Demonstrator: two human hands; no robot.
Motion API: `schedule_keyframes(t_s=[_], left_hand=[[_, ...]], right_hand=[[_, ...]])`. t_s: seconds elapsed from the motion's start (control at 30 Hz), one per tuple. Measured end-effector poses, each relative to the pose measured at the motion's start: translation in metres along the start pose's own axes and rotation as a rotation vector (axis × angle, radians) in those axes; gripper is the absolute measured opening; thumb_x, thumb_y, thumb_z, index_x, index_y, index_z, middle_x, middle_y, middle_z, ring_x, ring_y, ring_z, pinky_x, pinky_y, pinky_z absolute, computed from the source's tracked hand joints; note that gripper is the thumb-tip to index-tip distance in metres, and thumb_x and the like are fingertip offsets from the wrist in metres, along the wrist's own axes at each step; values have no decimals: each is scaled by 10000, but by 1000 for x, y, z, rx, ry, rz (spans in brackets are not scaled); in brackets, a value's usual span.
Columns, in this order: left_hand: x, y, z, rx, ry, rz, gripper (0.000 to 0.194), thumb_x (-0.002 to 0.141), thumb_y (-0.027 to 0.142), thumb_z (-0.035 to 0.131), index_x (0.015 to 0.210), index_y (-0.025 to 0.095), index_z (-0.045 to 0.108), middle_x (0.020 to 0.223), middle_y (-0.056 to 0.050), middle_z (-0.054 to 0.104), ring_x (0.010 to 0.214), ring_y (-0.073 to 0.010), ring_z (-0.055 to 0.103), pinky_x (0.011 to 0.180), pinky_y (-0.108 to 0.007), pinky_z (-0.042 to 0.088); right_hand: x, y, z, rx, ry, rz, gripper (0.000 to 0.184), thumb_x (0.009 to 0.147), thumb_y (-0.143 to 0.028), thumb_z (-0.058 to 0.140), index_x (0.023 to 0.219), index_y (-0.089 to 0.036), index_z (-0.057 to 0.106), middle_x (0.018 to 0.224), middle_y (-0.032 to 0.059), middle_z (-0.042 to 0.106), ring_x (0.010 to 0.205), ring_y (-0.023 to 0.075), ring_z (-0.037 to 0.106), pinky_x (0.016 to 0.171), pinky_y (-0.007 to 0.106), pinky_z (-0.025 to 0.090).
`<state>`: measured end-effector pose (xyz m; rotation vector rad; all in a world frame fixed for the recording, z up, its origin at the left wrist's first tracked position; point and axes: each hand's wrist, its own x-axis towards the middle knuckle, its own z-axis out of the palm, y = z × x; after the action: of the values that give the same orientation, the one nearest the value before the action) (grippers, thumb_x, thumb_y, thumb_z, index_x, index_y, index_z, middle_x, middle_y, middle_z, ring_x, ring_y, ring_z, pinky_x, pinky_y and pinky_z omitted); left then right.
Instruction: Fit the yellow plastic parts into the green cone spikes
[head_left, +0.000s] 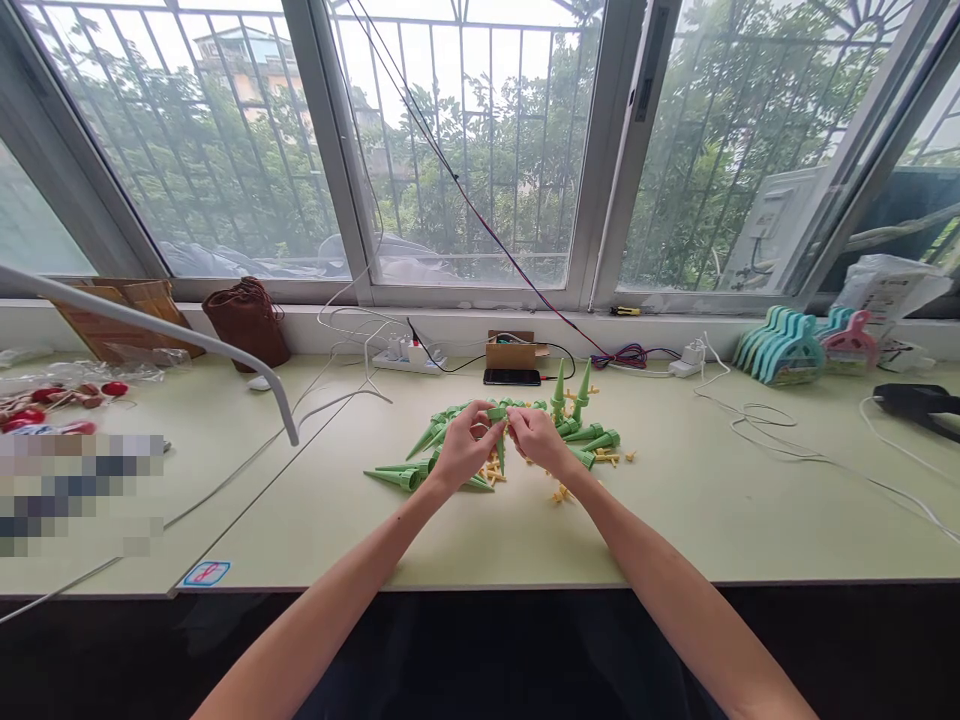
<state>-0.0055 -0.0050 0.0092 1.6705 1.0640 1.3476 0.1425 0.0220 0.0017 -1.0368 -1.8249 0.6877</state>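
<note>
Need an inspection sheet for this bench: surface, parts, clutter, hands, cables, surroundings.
Surface: pale green table, seam at left; no spill seen.
Parts: green spikes, most lying, two upright; yellow pieces scattered among them.
Clutter: phone by open box; brown pouch, red items left; teal clips, black item right. Far left partly blurred.
Hands: left hand holds a spike, tip down; right hand at its top, grip contents unclear.
Cables: white cable loose at right, more at left; dark bundle near sill.
Surroundings: windows, bars and trees outside. Other people: nothing seen.
</note>
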Motion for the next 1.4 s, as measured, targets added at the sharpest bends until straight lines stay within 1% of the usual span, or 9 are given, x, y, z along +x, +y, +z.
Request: schedule_keyframes(t_s=[0.23,0.47,0.57,0.7,0.87,1.07,1.23,1.33,1.4], left_hand=[[0,1,0,-15,-2,-12,373,740,470,664,978,214,531,641,52,509,466,-97,545,416,-210,460],[2,0,0,-129,-57,-77,465,762,497,650,1062,216,431,712,46,553,465,-86,543,435,-233,499],[4,-2,-1,-149,-62,-97,438,769,534,629,1000,204,458,678,41,555,472,-94,542,416,-226,483],[5,-2,-1,-134,-69,-108,422,775,582,594,804,167,525,609,19,536,479,-103,542,405,-214,453],[5,2,-2,-210,-37,-204,478,791,605,555,672,143,544,525,14,494,422,-95,498,380,-208,398],[5,4,-4,-255,-22,-279,515,807,588,541,550,143,504,443,15,457,378,-91,469,380,-208,364],[4,6,-4,-250,-103,-336,602,831,631,459,458,158,457,371,1,420,334,-95,430,351,-210,310],[4,5,-6,-248,-159,-365,636,832,657,427,441,157,465,343,-1,398,300,-87,375,324,-210,235],[5,3,-6,-253,-182,-387,654,831,671,409,441,152,489,343,-7,403,297,-86,365,324,-211,222]], right_hand=[[0,2,1,-8,9,-11,413,932,-394,343,565,-209,378,448,-30,407,440,118,384,487,256,305],[-1,-1,0,12,73,-11,406,940,-401,330,582,-215,373,473,-19,425,455,130,400,491,265,314],[-1,-1,0,25,102,-11,407,946,-401,326,588,-214,382,468,-21,421,458,131,402,492,262,313],[-1,0,0,17,130,-31,406,954,-408,317,605,-212,390,487,-19,432,468,129,404,497,259,309],[-2,-2,-2,-51,173,-91,399,963,-404,308,625,-208,387,529,-16,450,482,122,398,511,260,302],[-5,-4,-1,-112,131,-190,374,977,-391,311,659,-205,380,531,-32,405,481,114,362,518,265,273],[-5,-3,-1,-99,96,-220,360,980,-388,317,677,-204,382,547,-33,410,490,110,359,517,259,270],[-5,-2,-2,-91,90,-231,359,979,-387,319,679,-203,389,550,-34,411,493,109,358,521,255,275],[-6,-2,-2,-81,84,-240,360,979,-389,317,680,-202,392,561,-31,422,499,109,366,526,251,284]])
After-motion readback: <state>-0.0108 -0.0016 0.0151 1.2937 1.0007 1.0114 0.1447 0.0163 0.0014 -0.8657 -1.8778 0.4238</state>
